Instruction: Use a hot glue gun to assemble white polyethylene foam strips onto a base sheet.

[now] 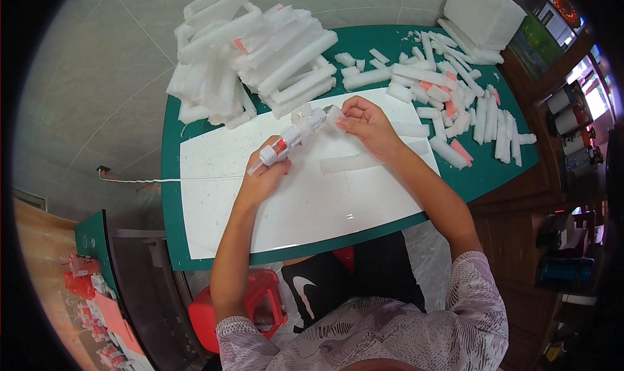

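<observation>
My left hand (263, 179) is wrapped round a white glue gun (290, 137) with an orange-red part on its body. A translucent stick pokes out of its rear end. Its front points up and to the right, toward my right hand (370, 125). Between the bent fingers of that hand is a small piece of white foam (334, 119), close to the glue gun's nozzle; whether they touch I cannot tell. Below the right hand, a flat white foam strip (351, 164) lies on the white board (286, 215).
Stacked foam strips (253, 52) rise at the far left of the green table (172, 205). Loose foam pieces, some pink, (448, 91) spread over the right side. A foam block (484, 13) stands behind them. A white cord (175, 180) crosses from the left wall. A red stool (208, 319) stands below.
</observation>
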Motion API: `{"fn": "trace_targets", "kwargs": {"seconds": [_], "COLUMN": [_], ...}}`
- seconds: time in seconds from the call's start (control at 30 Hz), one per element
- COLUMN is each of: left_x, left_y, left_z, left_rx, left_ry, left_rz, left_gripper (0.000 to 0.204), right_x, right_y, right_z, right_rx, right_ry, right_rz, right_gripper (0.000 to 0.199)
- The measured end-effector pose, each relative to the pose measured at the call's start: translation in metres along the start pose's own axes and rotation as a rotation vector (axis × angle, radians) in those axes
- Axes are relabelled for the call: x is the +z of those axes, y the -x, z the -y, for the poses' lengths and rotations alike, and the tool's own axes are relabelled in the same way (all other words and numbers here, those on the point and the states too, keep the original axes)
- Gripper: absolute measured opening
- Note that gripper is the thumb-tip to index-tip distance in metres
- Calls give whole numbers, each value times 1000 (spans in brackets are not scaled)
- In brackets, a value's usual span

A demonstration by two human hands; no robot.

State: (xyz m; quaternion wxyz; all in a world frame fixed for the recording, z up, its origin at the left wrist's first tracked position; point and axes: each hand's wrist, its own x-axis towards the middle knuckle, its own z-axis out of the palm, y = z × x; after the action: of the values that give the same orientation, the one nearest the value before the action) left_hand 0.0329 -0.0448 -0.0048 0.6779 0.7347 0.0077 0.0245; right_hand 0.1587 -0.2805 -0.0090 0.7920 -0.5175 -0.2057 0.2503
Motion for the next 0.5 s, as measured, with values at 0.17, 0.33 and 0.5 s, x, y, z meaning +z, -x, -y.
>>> {"fn": "trace_targets", "kwargs": {"seconds": [0.17, 0.33, 0.5], "left_x": [1, 2, 2], "left_y": [0, 0, 0], "left_z": [-3, -4, -1], "left_rx": [-2, -7, 21], "left_ry": [-24, -26, -36], "left_rz": [-14, -12, 8], "left_gripper": [34, 33, 33], "right_x": [1, 2, -1], "right_y": [0, 1, 0], "right_z": [1, 3, 1], "right_rx": [4, 6, 13], "right_ry": [2, 2, -2], "right_rz": [-2, 1, -5], "right_gripper": [17, 17, 17]}}
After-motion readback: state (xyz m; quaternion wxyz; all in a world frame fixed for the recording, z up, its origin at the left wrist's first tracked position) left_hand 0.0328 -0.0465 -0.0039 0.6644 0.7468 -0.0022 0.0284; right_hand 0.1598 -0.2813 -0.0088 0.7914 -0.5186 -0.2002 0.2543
